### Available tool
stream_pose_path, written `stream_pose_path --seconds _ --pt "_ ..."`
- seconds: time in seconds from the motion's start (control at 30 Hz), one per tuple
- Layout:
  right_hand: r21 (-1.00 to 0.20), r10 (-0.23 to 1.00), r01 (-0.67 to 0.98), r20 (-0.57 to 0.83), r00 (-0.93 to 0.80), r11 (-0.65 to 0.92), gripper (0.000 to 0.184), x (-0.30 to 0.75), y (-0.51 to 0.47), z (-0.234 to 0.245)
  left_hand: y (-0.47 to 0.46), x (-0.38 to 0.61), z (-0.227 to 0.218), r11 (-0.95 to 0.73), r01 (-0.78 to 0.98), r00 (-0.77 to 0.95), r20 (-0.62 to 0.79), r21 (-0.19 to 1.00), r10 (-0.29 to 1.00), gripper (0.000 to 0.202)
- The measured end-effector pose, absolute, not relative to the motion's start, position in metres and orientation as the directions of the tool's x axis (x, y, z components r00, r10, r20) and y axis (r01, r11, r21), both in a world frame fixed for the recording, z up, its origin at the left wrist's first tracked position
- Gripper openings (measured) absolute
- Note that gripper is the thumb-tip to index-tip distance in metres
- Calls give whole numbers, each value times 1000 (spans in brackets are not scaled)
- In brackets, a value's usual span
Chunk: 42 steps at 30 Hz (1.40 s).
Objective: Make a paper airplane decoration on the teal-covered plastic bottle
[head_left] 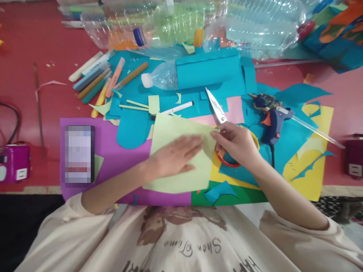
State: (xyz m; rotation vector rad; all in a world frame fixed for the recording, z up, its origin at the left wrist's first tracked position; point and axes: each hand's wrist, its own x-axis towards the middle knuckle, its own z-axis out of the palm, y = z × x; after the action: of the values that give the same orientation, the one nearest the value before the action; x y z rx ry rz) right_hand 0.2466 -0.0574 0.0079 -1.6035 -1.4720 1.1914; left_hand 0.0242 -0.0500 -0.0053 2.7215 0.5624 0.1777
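A pale green sheet of paper (176, 130) lies in front of me over the coloured sheets. My left hand (177, 155) rests flat on it, fingers stretched out and slightly blurred. At the paper's upper right corner, my right hand (234, 143) pinches the edge between thumb and fingers. Scissors (217, 107) lie beneath the right hand, blades pointing away from me; a red handle loop shows below the hand and a yellow one beside it. Beyond the paper is a plastic bottle (164, 74) on its side, wrapped in blue paper, with a white cap.
A glue gun (270, 122) with a clear glue stick sits at the right on blue scraps. Several markers (96, 81) are piled at the left, above a phone (79, 154) on the purple sheet (121, 166). Large clear bottles (255, 26) line the back.
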Motion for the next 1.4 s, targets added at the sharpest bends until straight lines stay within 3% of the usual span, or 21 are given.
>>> stream_pose_path --seconds 0.07,0.13,0.23,0.3,0.4,0.5,0.67,0.83,1.17,1.4 --pt "-902 980 403 -191 -58 -152 16 247 -56 10 -63 16 0 -838 145 977 60 525 206 44" --pt "-892 978 429 -194 -78 -143 13 247 -55 11 -68 11 5 -775 116 966 111 621 233 40" --pt "-871 979 475 -185 -83 -124 12 250 -55 10 -65 9 7 -801 269 920 104 535 379 39" --pt "-845 985 530 -145 -91 -75 10 254 -54 7 -63 11 3 -842 351 921 10 410 389 47" --pt "-738 983 661 13 -183 133 4 260 -50 4 -64 14 -5 -881 392 920 -101 265 379 62" --pt "-583 933 736 123 -338 343 18 262 -42 4 -66 17 -8 -899 385 922 -126 209 366 62" --pt "-430 849 757 42 -527 492 34 252 -20 4 -66 20 -7 -897 395 917 -144 201 372 60" --pt "-377 795 738 -6 -606 560 45 237 -4 -1 -62 19 -7 -892 407 913 -114 196 391 59" --pt "-299 726 670 404 -556 679 30 229 -36 3 -57 18 -10 -872 449 893 -133 195 430 67" --pt "-337 715 638 442 -542 692 31 233 -60 1 -58 19 -6 -857 475 880 -106 202 463 59"
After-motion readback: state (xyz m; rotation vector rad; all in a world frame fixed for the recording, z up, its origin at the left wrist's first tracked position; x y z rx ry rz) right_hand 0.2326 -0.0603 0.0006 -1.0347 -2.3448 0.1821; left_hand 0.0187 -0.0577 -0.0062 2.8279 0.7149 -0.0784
